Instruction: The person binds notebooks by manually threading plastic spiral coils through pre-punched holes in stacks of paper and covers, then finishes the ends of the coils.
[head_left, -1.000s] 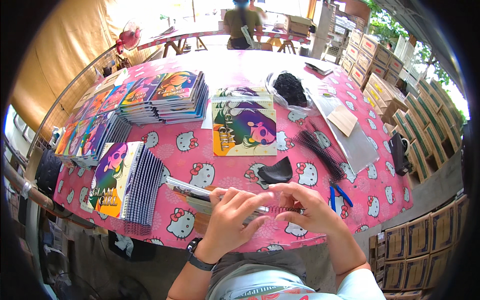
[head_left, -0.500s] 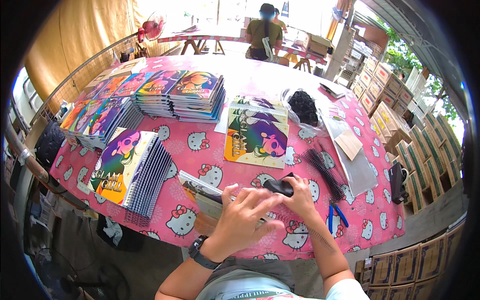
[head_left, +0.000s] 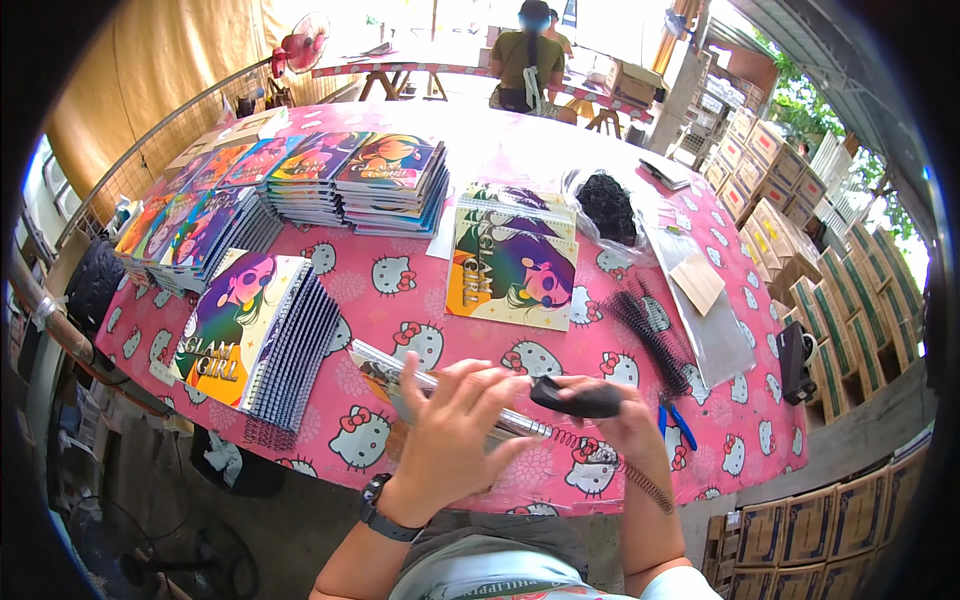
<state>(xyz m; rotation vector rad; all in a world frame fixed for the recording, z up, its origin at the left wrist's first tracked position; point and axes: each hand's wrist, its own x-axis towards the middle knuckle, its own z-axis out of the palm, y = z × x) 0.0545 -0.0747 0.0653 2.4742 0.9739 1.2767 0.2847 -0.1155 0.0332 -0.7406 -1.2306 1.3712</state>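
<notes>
A notebook [head_left: 385, 372] lies tilted in front of me, its bound edge running toward my right hand. My left hand [head_left: 450, 425], with a black watch on the wrist, is over it; the fingers are stretched and the thumb stands apart. I cannot tell how firmly it touches the notebook. A thin dark spiral coil [head_left: 575, 440] runs along the edge and sticks out past it, down over my right forearm. In my right hand [head_left: 628, 415] is a small rounded black tool [head_left: 578, 398], held just above the coil; its exact kind is not clear.
Finished-looking spiral notebooks [head_left: 245, 320] are stacked at left, more stacks [head_left: 390, 185] behind. Notebooks [head_left: 512, 265] lie ahead. Loose black coils [head_left: 650, 340], blue-handled pliers [head_left: 677, 427] and a bag of black coils [head_left: 607, 210] are at right. Another person [head_left: 522, 65] sits far off.
My right hand has turned and shifted slightly right with the black tool, which now sits lower, near the coil. My left hand's fingers have drawn closer together over the notebook.
</notes>
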